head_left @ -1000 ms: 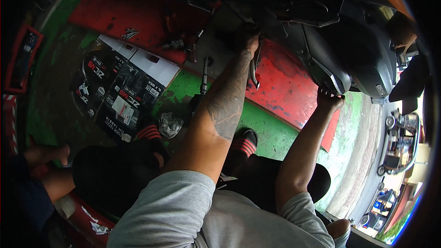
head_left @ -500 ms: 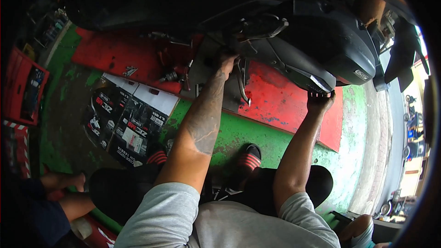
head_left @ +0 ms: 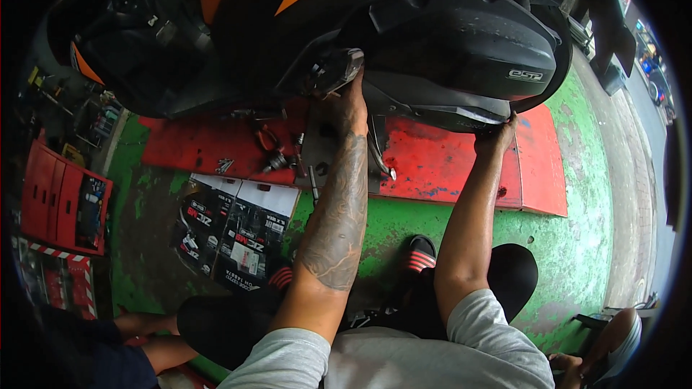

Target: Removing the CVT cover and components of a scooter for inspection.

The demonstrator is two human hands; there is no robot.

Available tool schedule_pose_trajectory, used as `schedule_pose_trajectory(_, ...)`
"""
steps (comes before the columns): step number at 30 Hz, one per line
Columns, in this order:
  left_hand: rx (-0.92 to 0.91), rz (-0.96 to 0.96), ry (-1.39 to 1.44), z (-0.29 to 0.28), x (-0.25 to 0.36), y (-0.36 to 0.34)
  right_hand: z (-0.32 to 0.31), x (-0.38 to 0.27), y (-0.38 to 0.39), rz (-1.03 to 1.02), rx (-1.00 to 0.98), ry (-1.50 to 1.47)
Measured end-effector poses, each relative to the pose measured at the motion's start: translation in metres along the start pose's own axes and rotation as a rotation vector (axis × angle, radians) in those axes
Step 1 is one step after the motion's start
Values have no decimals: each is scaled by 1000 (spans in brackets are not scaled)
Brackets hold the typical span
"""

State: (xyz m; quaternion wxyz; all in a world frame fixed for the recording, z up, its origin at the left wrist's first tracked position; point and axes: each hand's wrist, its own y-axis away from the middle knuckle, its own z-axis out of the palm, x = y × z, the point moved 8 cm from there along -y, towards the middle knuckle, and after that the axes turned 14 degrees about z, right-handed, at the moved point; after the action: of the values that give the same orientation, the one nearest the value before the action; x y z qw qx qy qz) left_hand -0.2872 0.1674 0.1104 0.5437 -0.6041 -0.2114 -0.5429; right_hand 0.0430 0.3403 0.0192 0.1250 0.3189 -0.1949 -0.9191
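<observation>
A black and orange scooter [head_left: 432, 43] stands across the upper part of the view. My left hand [head_left: 349, 108] reaches up to its folded footrest [head_left: 352, 66], fingers curled against it and partly hidden. My right hand [head_left: 496, 135] grips the rear lower edge of the dark engine side cover [head_left: 461, 117] from below; its thumb shows, while the other fingers are mostly out of sight. Between my arms a metal stand leg [head_left: 376, 153] hangs down over the red platform [head_left: 440, 166].
Red-handled pliers [head_left: 268, 138] and other tools lie on the platform's left side. Flattened printed cardboard [head_left: 234, 230] covers some green floor. A red tool cabinet [head_left: 65, 194] stands at left. Other people's limbs [head_left: 155, 346] show at lower left and lower right [head_left: 605, 349].
My view has tilted up, showing more of the scooter's side. Both hands stay at about the same parts of the scooter; more of the right thumb shows at the cover's edge.
</observation>
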Motion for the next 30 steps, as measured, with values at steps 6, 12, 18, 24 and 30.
schedule_pose_trajectory(6,16,-35,10,2,13,1,-4,-7,-17,-86,-3,1)
schedule_pose_trajectory(12,63,-57,-2,-1,-3,-6,2,-1,-16,-78,-16,-40)
schedule_pose_trajectory(18,133,-71,67,1,-2,0,2,-7,2,-83,93,19)
schedule_pose_trajectory(24,144,-30,66,-1,21,7,-4,-4,-8,-155,67,-60)
schedule_pose_trajectory(30,143,-41,46,7,10,0,-14,-7,-26,-181,14,-116)
